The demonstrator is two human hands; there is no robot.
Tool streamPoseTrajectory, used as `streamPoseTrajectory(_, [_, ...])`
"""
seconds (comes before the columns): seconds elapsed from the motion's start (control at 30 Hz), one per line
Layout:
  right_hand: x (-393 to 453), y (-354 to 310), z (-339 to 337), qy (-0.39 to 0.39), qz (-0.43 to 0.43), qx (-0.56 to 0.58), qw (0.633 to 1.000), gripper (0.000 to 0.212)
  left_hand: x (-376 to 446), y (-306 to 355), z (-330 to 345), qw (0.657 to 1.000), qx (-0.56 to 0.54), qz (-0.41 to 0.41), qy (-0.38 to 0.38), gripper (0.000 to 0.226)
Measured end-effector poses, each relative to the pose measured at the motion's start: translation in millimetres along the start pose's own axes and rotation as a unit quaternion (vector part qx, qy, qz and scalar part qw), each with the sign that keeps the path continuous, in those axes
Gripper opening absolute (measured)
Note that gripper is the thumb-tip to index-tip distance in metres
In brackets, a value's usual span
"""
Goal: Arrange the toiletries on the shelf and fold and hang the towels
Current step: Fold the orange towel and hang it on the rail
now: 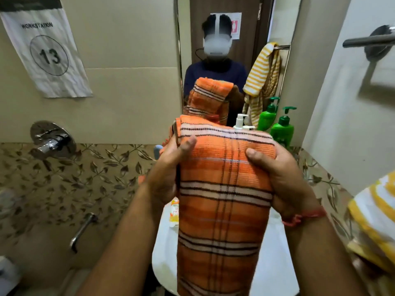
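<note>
An orange towel [222, 201] with white and dark stripes hangs folded lengthwise in front of me, above a white basin [164, 248]. My left hand [168, 169] grips its upper left edge, thumb on the front. My right hand [284, 176] grips the upper right edge, thumb on the cloth. A green pump bottle [283, 130] and a white pump bottle [240, 122] stand behind the towel by the mirror. A small orange-and-white tube [174, 212] lies on the basin rim under my left hand.
A mirror [224, 50] ahead reflects a person, the towel and a yellow striped towel. Another yellow-and-white striped towel [374, 216] hangs at the right edge. A towel bar [367, 41] is mounted on the right wall. Tap fittings [52, 139] sit on the left wall.
</note>
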State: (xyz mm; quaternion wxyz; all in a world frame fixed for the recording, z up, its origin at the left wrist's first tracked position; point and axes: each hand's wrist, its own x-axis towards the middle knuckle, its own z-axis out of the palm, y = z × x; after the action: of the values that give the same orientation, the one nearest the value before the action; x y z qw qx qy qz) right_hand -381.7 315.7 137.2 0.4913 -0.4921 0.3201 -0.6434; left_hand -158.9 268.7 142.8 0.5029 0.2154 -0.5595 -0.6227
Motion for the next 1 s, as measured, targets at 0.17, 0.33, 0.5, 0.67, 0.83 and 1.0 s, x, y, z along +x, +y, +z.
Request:
streamPoseTrajectory(0.17, [9, -8, -2, -0.056, 0.071, 0.032, 0.995, 0.053, -4, -16, -11, 0.992, 0.091, -0.001, 0.091, 0.053])
streamPoseTrajectory(0.33, [4, -2, -12, -0.040, 0.109, -0.033, 0.993, 0.058, 7, -15, 0, 0.947, 0.228, 0.024, 0.225, 0.074])
streamPoseTrajectory(0.5, [17, -1, -5, 0.123, 0.075, -0.067, 0.987, 0.069, 17, -6, -3, 0.973, 0.174, 0.002, 0.152, 0.078])
streamPoseTrajectory(0.67, [14, -9, -23, -0.041, 0.063, -0.063, 0.995, 0.112, 14, -1, -15, 0.984, 0.173, 0.029, 0.035, 0.099])
streamPoseTrajectory(0.83, [20, -5, -17, 0.028, 0.011, -0.176, 0.984, 0.090, 19, -2, -7, 0.937, 0.308, 0.083, 0.140, 0.072])
streamPoseTrajectory(1.0, [20, 9, -9, 0.024, -0.023, -0.195, 0.980, 0.078, 23, -2, -7, 0.895, 0.386, 0.044, 0.220, 0.055])
